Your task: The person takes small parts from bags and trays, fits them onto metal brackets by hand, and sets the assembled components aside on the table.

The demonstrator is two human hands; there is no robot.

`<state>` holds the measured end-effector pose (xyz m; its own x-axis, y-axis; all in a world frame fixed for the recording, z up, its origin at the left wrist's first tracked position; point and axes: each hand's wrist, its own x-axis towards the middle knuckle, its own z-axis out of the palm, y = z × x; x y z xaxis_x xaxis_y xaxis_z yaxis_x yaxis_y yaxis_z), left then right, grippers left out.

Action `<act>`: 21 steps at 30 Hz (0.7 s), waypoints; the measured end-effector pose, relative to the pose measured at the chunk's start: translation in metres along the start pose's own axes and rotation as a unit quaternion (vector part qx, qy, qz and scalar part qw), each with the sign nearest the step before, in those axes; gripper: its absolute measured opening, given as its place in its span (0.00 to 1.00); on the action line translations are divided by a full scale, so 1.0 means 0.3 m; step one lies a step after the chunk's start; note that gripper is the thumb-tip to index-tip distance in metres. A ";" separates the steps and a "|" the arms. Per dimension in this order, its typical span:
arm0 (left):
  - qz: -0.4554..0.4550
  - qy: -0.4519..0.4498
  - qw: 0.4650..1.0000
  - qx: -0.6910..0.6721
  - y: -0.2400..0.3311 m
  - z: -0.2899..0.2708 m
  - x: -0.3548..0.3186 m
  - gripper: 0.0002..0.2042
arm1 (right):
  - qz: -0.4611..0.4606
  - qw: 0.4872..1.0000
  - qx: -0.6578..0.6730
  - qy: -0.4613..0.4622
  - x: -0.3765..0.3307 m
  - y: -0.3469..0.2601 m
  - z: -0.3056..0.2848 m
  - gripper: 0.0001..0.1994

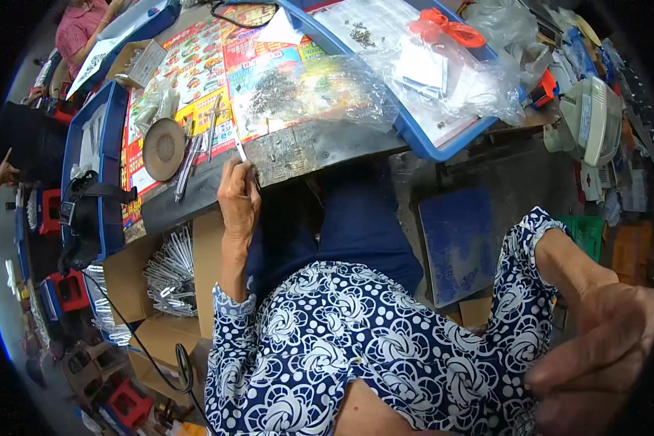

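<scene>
At the front edge of the workbench my left hand [238, 195] is closed, its fingertips pinching a slim silver metal piece [240, 149] that points away over the bench top. Raised at the lower right, close to the camera, is my right hand [602, 356]. It is blurred, with its fingers bent toward the left, and whether anything is between them does not show. Left of the pinched piece lie several slim silver rods [189, 166] and a round brown dish-like disc [164, 150]. A patch of small dark bits [275, 91] lies under or beside clear plastic film [349, 87].
A blue tray [443, 152] holding papers, small metal parts and plastic bags overhangs the bench at right. Another blue tray [111, 174] stands at left. Below it, a cardboard box [208, 254] contains many silver rods. A black cable [149, 352] hangs nearby. Another person [80, 33] sits at far left.
</scene>
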<state>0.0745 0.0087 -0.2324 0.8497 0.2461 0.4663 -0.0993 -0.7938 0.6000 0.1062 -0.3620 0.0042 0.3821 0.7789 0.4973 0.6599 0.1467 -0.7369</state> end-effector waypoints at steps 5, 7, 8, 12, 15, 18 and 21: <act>-0.011 0.011 1.000 0.006 -0.028 -0.036 -0.024 0.06 | -0.011 0.999 0.028 -0.033 -0.261 -0.145 -0.152 0.05; -0.019 0.009 1.000 0.002 -0.028 -0.038 -0.028 0.06 | -0.010 0.999 0.035 -0.037 -0.107 -0.105 -0.019 0.05; -0.017 0.005 1.000 -0.007 -0.027 -0.026 -0.026 0.06 | -0.004 0.999 0.032 -0.036 -0.184 -0.112 -0.121 0.05; 0.009 0.007 1.000 0.001 -0.023 -0.011 -0.010 0.06 | -0.001 0.998 0.048 -0.028 0.078 0.024 0.065 0.06; 0.002 0.008 1.000 0.005 -0.024 -0.014 -0.017 0.06 | 0.003 0.997 0.066 -0.033 0.205 0.073 0.172 0.06; -0.014 0.010 1.000 0.013 -0.012 -0.025 -0.013 0.06 | 0.006 0.996 0.083 -0.035 0.165 0.082 0.127 0.06; -0.016 0.017 1.000 0.015 -0.011 -0.018 -0.012 0.06 | 0.002 0.994 0.105 -0.043 0.152 0.085 0.135 0.06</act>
<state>0.0689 0.0133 -0.2327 0.8343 0.2901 0.4688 -0.0561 -0.8012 0.5957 0.1143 -0.2979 -0.0104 0.3224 0.8278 0.4591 0.5053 0.2596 -0.8230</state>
